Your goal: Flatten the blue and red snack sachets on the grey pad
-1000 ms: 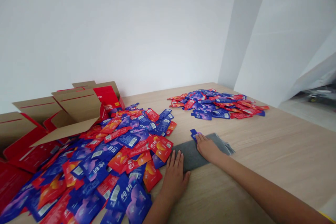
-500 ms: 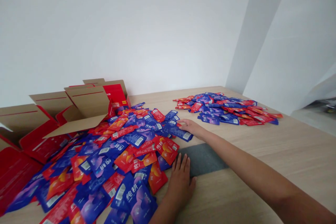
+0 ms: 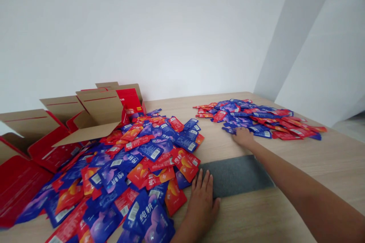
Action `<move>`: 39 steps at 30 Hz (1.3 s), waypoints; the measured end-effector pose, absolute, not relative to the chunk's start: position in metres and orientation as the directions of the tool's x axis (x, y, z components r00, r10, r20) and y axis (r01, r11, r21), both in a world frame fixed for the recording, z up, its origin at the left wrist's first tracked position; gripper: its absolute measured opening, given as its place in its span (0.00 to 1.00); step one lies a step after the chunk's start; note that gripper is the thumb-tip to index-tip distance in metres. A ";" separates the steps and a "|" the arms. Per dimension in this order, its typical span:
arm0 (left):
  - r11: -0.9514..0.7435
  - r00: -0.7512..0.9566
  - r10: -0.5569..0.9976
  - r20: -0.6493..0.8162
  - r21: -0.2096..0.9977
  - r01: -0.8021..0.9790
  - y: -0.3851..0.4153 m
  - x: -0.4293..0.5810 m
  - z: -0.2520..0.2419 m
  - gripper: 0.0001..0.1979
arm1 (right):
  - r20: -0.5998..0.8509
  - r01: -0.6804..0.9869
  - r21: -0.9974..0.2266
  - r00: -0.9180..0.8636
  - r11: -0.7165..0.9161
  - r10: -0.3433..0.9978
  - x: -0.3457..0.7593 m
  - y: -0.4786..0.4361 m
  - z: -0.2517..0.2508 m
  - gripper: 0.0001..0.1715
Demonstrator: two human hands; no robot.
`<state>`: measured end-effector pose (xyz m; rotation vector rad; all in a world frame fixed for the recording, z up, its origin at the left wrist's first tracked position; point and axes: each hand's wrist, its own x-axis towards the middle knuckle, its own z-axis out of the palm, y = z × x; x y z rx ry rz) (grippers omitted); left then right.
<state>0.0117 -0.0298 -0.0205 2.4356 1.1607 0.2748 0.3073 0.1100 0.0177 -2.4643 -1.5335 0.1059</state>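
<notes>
Hands part over a table (image 3: 313,159) of sachets. Nearest, the left hand (image 3: 201,201) lies flat and empty, fingers spread, tips on the grey mat (image 3: 236,174), with the large heap (image 3: 137,159) just beside it at nine o'clock. The right hand (image 3: 243,136) reaches to one o'clock and rests on the near edge of the smaller heap (image 3: 256,117), which runs left to right. Whether it grips a sachet cannot be told. Bare wood lies open at three o'clock, cartons (image 3: 94,114) at ten.
</notes>
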 end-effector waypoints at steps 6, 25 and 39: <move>-0.560 0.629 0.778 -0.019 0.434 0.706 -0.031 0.013 -0.015 0.30 | 0.063 0.931 -0.248 0.293 -0.269 0.954 0.309 0.094 0.020 0.19; -0.620 0.640 0.768 0.034 0.293 0.728 -0.031 0.016 -0.010 0.29 | 0.260 0.960 -0.143 -0.200 0.243 0.945 0.204 -0.044 -0.030 0.28; -0.626 0.644 0.764 0.031 0.274 0.730 -0.032 0.017 -0.009 0.29 | 0.354 0.984 -0.127 -0.074 0.126 0.932 0.211 -0.044 -0.057 0.35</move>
